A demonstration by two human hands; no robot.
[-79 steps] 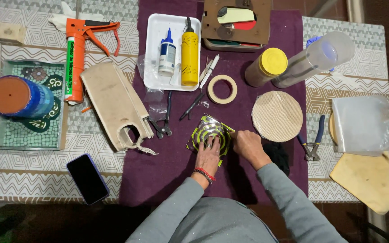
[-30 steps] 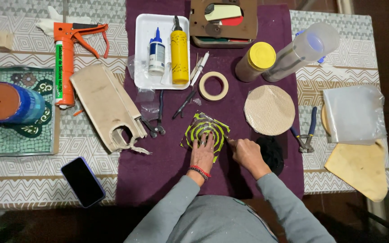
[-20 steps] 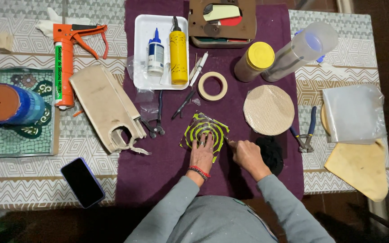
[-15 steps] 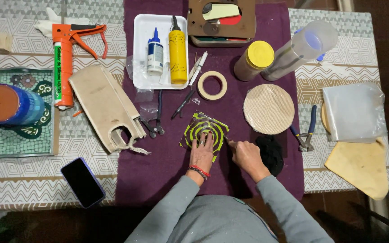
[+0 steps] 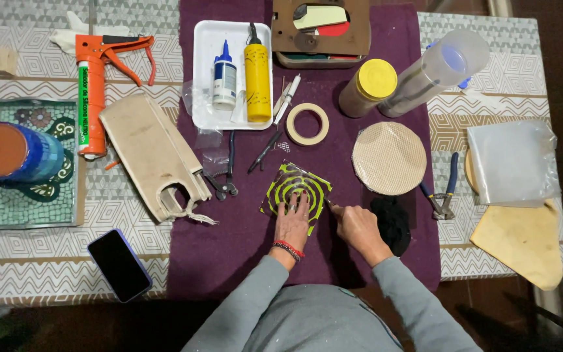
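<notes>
Near the lower middle of the frame, one square tile is lying tilted on the purple cloth covering the counter. It is showing yellow-green rings on a dark, glossy ground. The left hand is pressing flat on it, fingers spread open. The right hand is curling closed at the tile's right edge; whether it is gripping a tool, I cannot tell. Two bottles, one blue-capped and one yellow, are lying in one white tray at upper centre. Two pliers are lying about: one left of the tile, one blue-handled at the right.
</notes>
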